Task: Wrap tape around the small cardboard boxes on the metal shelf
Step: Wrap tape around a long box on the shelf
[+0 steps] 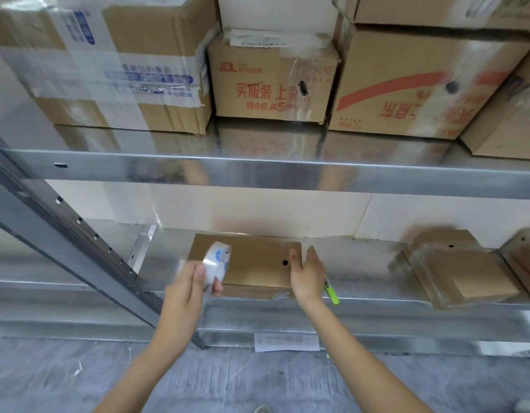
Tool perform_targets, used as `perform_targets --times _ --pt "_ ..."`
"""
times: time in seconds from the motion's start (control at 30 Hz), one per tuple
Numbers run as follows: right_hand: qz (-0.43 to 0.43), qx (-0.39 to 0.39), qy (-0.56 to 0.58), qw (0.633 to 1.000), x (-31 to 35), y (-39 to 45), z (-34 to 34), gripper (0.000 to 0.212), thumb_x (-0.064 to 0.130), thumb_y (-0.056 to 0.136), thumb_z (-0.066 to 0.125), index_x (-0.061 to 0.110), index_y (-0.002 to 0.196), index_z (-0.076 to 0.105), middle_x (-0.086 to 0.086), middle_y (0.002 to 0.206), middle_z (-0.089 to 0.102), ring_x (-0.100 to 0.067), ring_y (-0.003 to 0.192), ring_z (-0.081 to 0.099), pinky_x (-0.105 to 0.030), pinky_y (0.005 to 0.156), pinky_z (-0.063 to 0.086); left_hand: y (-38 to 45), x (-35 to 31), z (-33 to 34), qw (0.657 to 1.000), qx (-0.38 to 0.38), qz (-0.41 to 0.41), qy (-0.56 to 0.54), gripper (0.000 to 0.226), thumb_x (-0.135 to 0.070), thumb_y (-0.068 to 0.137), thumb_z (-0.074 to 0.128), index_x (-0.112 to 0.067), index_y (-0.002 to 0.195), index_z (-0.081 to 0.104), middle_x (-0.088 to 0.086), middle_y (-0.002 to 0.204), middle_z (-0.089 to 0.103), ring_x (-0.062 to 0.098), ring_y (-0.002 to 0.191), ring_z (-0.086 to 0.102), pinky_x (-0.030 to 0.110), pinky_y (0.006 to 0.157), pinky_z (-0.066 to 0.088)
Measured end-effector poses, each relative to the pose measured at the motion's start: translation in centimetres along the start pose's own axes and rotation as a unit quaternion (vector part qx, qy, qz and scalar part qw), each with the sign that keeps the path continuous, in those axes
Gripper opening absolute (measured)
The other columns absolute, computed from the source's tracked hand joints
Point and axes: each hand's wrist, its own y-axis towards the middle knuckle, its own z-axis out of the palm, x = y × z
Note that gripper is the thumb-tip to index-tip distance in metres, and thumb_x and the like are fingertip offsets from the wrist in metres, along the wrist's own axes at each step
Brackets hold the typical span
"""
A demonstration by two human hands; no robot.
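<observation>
Head view showed the left hand [195, 281] gripping a clear tape roll [217, 265] over the flat brown cardboard box's [254, 260] left end at the metal shelf's [377, 305] front edge; the right hand [307, 274], fingers straight, pressed its right end.

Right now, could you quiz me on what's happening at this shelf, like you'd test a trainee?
1. True or false: the left hand grips the tape roll.
2. The right hand touches which thing? A) the flat box B) a big carton up top C) the floor
3. What colour is the marker beside the right hand?

Key: 1 true; 2 A; 3 bright yellow-green.
</observation>
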Motion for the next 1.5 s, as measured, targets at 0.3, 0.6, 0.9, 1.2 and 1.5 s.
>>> perform_targets --times 0.3,0.6,0.9,1.2,1.5 --pt "-0.077 0.271 0.142 0.949 3.6 -5.8 -4.7 0.039 0.032 0.090 0.066 0.015 0.125 0.063 0.000 0.117 0.059 -0.006 0.104 0.057 -0.005 0.078 0.044 -4.0 -0.2 5.4 0.993 0.107 0.016 -0.038 0.033 -0.036 0.105 0.030 -0.021 0.090 0.055 -0.005 0.074 0.069 0.009 0.070 0.064 0.010 0.067 0.042" --pt "-0.097 0.218 0.206 0.949 2.9 -6.5 -5.4 0.012 0.004 0.081 0.074 0.012 0.089 0.075 -0.009 0.093 0.071 -0.025 0.091 0.066 -0.039 0.088 0.053 -4.2 0.0 6.3 0.988 0.140 -0.003 -0.059 0.032 -0.040 0.104 0.034 -0.022 0.089 0.055 -0.001 0.073 0.069 0.009 0.067 0.064 0.013 0.065 0.043" --pt "-0.072 0.158 0.257 0.951 3.3 -7.1 -5.3 0.013 0.002 0.085 0.067 0.006 0.078 0.077 -0.012 0.085 0.073 -0.017 0.080 0.067 -0.029 0.077 0.052 -4.9 -1.1 5.6 0.974 0.216 0.022 -0.060 0.021 -0.057 0.091 0.043 -0.039 0.102 0.046 -0.001 0.066 0.067 0.013 0.059 0.055 0.028 0.060 0.043" --pt "-0.150 0.157 0.216 0.952 5.0 -7.4 -6.4 0.025 0.002 0.082 0.069 0.022 0.069 0.076 -0.016 0.081 0.066 -0.009 0.071 0.058 -0.016 0.065 0.044 -3.6 -0.7 5.3 0.964 0.218 -0.078 -0.129 0.030 -0.044 0.095 0.049 -0.015 0.090 0.051 0.006 0.058 0.064 0.021 0.055 0.059 0.030 0.067 0.048" --pt "-0.015 0.213 0.287 0.934 4.6 -7.1 -6.8 0.021 0.021 0.093 0.061 0.006 0.084 0.073 0.006 0.070 0.069 -0.008 0.067 0.059 -0.015 0.063 0.048 -4.2 -1.2 5.3 0.965 0.222 -0.070 -0.122 0.027 -0.039 0.099 0.050 -0.016 0.085 0.052 0.008 0.055 0.068 0.004 0.051 0.052 0.012 0.059 0.036"
